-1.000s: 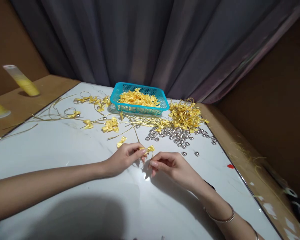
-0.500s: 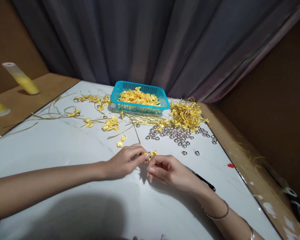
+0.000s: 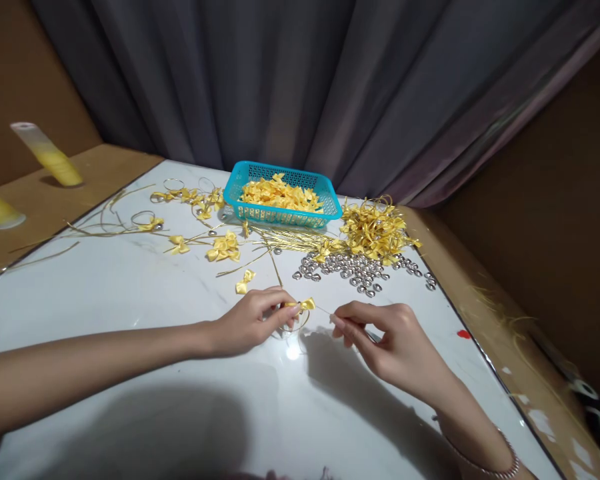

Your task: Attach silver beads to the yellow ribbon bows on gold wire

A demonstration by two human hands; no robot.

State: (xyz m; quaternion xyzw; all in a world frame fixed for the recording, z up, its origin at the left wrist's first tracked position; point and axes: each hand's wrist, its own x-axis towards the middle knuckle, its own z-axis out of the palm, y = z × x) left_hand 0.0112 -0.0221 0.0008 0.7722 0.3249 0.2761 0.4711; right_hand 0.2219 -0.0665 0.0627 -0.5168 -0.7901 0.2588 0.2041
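Observation:
Near the middle of the table, my left hand is closed in a pinch on a small yellow ribbon bow. A thin gold cord runs from this bow to the right, and a loop of cord hangs just below it. Its far end is pinched between the thumb and forefinger of my right hand, which is apart from the bow. Left of and behind my left hand lies a loose pair of yellow bows. My left fingers partly hide the held bow.
A teal plastic basket of yellow bows stands at the back. Right of it is a heap of bows with cords, fronted by scattered silver beads. Straight gold cords lie before the basket. A yellow ribbon roll stands left.
My right hand has moved right, away from the bow, drawing the cord out straight. A cord loop now shows under the bow. My left hand has stayed in place.

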